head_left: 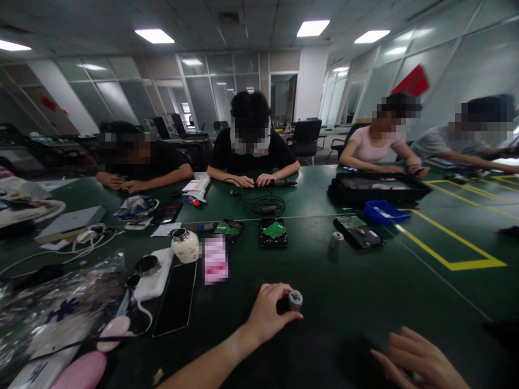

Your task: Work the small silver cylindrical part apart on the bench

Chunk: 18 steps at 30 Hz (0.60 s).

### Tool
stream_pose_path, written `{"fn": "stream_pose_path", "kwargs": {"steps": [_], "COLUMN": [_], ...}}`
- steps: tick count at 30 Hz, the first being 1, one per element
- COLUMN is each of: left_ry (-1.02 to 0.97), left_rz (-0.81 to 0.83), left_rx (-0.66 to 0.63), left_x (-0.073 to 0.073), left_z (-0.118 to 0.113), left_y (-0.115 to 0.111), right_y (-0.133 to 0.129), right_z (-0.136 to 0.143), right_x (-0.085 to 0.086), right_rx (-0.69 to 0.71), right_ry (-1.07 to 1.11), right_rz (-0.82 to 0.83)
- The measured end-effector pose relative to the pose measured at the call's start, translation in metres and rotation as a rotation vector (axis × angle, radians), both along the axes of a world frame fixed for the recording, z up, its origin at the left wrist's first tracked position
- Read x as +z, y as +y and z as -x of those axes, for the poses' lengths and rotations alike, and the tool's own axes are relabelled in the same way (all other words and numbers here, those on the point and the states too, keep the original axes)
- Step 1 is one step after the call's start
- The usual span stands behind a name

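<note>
My left hand [270, 310] reaches over the green table with its thumb and fingers closed round a small metal cylinder that looks like a motor [295, 299]. The cylinder stands upright, its round end with a small centre hub facing up. At the lower right is my right hand [419, 354], slightly blurred, its fingers curled. A pale glint shows under its palm, but what it holds is hidden. A second, similar motor [336, 240] stands upright farther back, beside a hard drive [360, 231]. Another hard drive with a green circuit board [274, 232] lies in the middle.
Left of my hand lie a black phone [176, 297], a cream bottle [185, 246], a pink card [215, 259] and plastic wrapping [81, 297]. A blue bin [385, 212] and black case [379, 189] sit far right. Several people work across the table; a coiled cable [263, 205] lies before one.
</note>
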State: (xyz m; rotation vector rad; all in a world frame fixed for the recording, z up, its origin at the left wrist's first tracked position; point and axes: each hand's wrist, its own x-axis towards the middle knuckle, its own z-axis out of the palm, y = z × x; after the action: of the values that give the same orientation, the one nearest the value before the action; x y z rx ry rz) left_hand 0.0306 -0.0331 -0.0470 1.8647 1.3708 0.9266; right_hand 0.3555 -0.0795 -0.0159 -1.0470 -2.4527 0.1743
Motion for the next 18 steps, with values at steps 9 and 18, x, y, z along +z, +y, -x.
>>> {"fn": "stream_pose_path", "kwargs": {"steps": [9, 18], "left_ry": [0.0, 0.013], "left_rz": [-0.039, -0.015], "left_rx": [0.029, 0.029], "left_x": [-0.005, -0.001], "left_z": [-0.001, -0.002], "left_y": [0.001, 0.001], "right_y": [0.088, 0.097], "right_z": [0.103, 0.126], "right_x": [0.05, 0.042], "right_rx": [0.271, 0.233], "right_ry": [-0.197, -0.091], "right_rz": [0.034, 0.247]}}
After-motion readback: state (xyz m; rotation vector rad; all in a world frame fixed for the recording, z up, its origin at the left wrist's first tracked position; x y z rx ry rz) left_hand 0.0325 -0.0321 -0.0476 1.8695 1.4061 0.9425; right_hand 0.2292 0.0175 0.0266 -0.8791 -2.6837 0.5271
